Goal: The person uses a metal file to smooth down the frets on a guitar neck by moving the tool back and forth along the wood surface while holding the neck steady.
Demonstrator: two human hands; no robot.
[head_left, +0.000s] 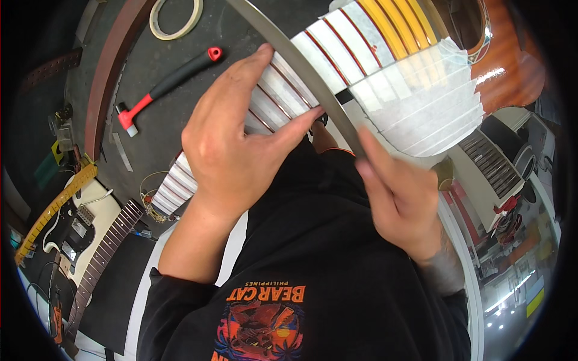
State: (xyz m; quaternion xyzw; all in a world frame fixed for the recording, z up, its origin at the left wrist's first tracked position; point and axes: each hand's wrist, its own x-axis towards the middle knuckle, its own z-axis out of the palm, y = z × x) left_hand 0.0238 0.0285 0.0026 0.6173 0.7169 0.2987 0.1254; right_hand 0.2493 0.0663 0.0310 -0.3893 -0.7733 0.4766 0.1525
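An acoustic guitar with an orange-brown body (512, 81) lies across the bench, its fretboard (280, 90) masked with white tape between the frets and yellow tape (412, 24) at the body end. A long flat metal file (320, 90) rests slantwise over the frets. My left hand (220, 132) is closed around the neck, thumb and forefinger beside the file's edge. At the file's near end, my right hand (400, 201) grips it between thumb and fingers, slightly blurred. White paper-like masking (421, 117) covers the body's top beside the fretboard.
A red and black hammer (180, 78) and a tape roll (155, 24) lie on the dark bench mat, left of the neck. A cream electric guitar (90, 186) lies at the far left. A tray of metal tools (490, 159) stands at the right, near a glass-topped case (506, 295).
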